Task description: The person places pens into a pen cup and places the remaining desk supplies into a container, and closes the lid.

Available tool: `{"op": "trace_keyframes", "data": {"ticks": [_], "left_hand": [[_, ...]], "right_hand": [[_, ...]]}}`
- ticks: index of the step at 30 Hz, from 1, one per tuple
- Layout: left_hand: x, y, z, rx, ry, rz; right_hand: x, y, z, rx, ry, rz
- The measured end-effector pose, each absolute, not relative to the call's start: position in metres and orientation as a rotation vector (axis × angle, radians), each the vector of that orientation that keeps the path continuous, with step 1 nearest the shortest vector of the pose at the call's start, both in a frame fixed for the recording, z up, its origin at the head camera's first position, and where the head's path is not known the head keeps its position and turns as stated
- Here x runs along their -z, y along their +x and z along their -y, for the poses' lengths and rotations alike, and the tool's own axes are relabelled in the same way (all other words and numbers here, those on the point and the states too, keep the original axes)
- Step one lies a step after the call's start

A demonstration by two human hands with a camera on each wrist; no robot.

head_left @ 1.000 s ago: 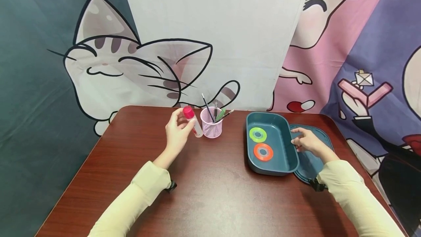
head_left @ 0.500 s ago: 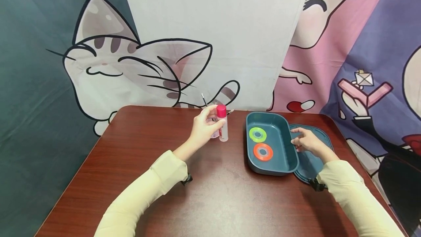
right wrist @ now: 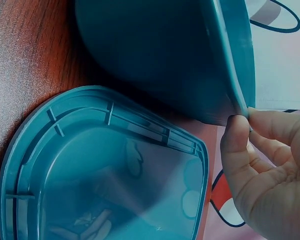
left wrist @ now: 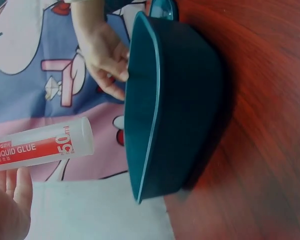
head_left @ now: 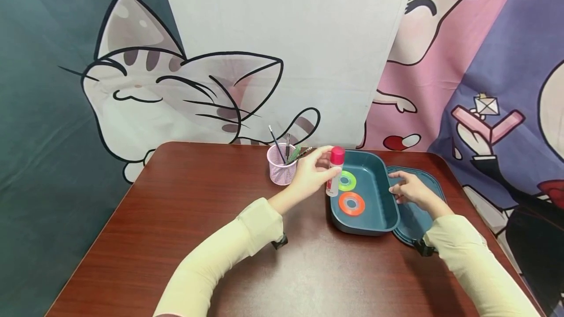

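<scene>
My left hand [head_left: 312, 174] holds a liquid glue bottle [head_left: 333, 175] with a red cap, upright at the left edge of the dark teal box [head_left: 374, 209]. In the left wrist view the bottle [left wrist: 45, 144] shows its "LIQUID GLUE 50 ml" label, apart from the box wall [left wrist: 190, 95]. My right hand [head_left: 411, 190] pinches the box's right rim; in the right wrist view thumb and fingers [right wrist: 235, 135] meet on that rim. Inside the box lie a green tape roll [head_left: 348, 180], partly hidden by the bottle, and an orange tape roll [head_left: 351, 204].
A teal lid [head_left: 414, 219] lies on the table, right of the box and partly under my right arm. Left of the box stands a pink mesh pen cup [head_left: 281, 170] with pencils and pens. The brown table [head_left: 185, 209] ends at a printed cloth backdrop [head_left: 282, 23].
My left hand has carried the glue bottle rightward, past the pen cup to the box's left edge. The right hand stays on the box rim.
</scene>
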State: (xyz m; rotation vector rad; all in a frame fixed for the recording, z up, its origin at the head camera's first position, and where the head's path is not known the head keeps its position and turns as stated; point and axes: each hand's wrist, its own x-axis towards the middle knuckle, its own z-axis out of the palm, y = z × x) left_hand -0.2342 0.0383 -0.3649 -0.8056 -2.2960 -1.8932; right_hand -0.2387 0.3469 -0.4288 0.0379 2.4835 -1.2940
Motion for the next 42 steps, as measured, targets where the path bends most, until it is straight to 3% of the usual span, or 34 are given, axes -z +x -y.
{"op": "trace_keyframes", "data": {"ticks": [16, 31, 42], "left_hand": [[0.395, -0.245, -0.092, 1.636, -0.921, 2.596], [0.415, -0.251, -0.11, 1.286, -1.295, 2.804], [0.425, -0.251, -0.119, 1.103, -1.38, 2.909]], "right_hand": [[0.429, -0.238, -0.347, 1.315, 0.055, -2.469], [0.429, -0.238, -0.346, 1.331, 0.083, -2.457], [0.43, -0.239, -0.347, 1.332, 0.073, -2.46]]}}
